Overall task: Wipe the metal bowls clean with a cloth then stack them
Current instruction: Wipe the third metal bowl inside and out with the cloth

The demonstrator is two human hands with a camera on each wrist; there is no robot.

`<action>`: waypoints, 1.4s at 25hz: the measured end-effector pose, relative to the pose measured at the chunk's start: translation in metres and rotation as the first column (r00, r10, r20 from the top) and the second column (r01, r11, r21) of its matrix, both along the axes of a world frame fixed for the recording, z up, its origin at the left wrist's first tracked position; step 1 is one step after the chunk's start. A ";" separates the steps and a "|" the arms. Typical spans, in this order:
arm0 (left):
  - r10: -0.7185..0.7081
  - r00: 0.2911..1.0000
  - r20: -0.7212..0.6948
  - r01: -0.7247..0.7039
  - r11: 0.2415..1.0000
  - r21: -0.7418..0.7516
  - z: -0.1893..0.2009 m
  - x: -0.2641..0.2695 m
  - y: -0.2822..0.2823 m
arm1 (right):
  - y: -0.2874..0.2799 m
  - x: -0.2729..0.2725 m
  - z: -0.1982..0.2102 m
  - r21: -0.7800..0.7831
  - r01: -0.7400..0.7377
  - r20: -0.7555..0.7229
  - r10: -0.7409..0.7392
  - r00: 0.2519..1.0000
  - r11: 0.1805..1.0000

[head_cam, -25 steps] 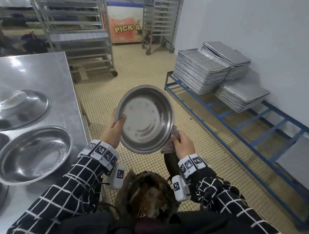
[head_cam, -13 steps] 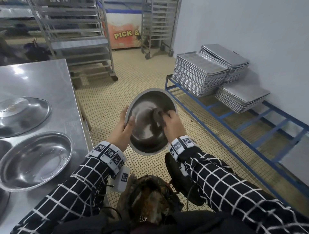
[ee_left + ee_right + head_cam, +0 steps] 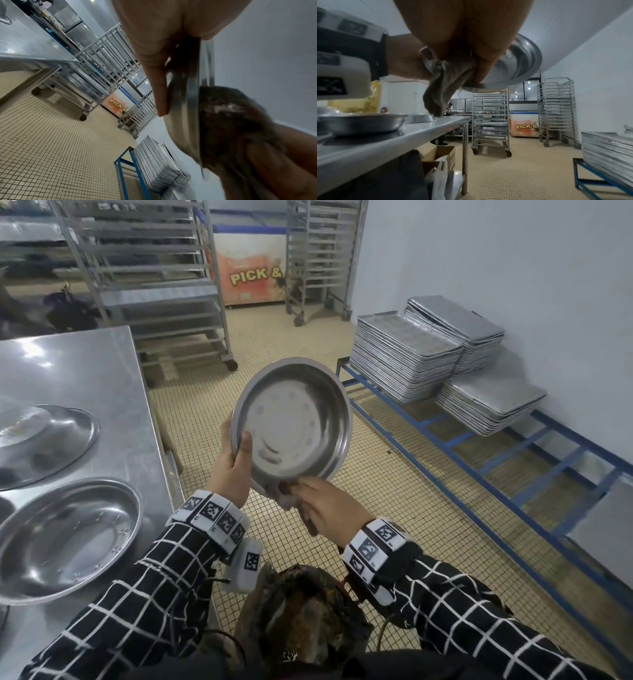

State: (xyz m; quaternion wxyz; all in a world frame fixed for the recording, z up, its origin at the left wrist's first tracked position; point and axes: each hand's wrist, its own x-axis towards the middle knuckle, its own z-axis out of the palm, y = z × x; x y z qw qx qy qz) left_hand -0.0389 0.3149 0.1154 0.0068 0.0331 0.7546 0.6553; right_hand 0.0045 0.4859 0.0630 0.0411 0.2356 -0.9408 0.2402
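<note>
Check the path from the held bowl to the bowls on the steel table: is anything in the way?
Nothing visible blocks it. The held bowl is in the air, right of the table; only open floor lies between it and the upright bowl.

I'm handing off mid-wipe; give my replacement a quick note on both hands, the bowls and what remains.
Left hand grips the rim of the held metal bowl, tilted up over the floor.
Right hand pinches the brown cloth against the bowl's lower rim.
On the steel table: one upright bowl, one upside-down bowl.
Done: cannot tell which bowls are clean.
Left: finish wiping, then stack.
</note>
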 end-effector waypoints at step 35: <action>0.082 0.995 -0.057 -0.093 0.970 -0.223 -0.021 -0.003 -0.002 | 0.002 0.016 -0.015 -0.376 0.491 -0.045 -0.545 0.837 0.786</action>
